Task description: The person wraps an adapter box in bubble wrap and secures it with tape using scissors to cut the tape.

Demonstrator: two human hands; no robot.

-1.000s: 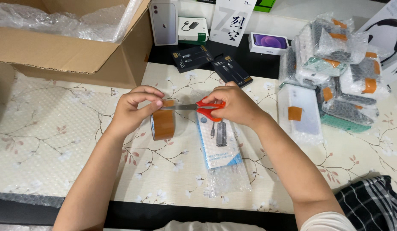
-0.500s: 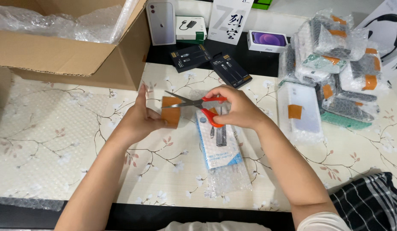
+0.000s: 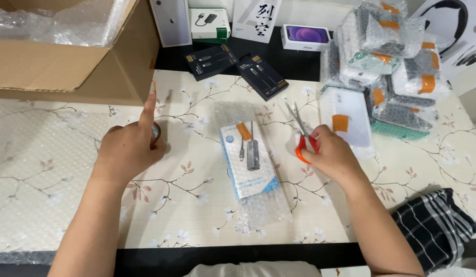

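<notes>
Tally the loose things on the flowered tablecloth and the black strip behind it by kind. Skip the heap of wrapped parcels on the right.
Scissors, in the right hand: 1
Tape roll, under the left hand: 1
Bubble-wrapped packet: 1
Black flat boxes: 2
Total: 5

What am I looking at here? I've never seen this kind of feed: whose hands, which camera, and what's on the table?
There is no machine here: these are a person's two bare hands, filmed by a camera worn on their head and looking down. The left hand covers a roll of brown tape, index finger raised. The right hand has its grip on orange-handled scissors, blades pointing away. Between them, on the floral table cover, lies a boxed cable adapter in bubble wrap with a small piece of brown tape on top. At the far right sits a pile of wrapped, taped parcels; at the far left an open cardboard box; at the back, small product boxes.
</notes>
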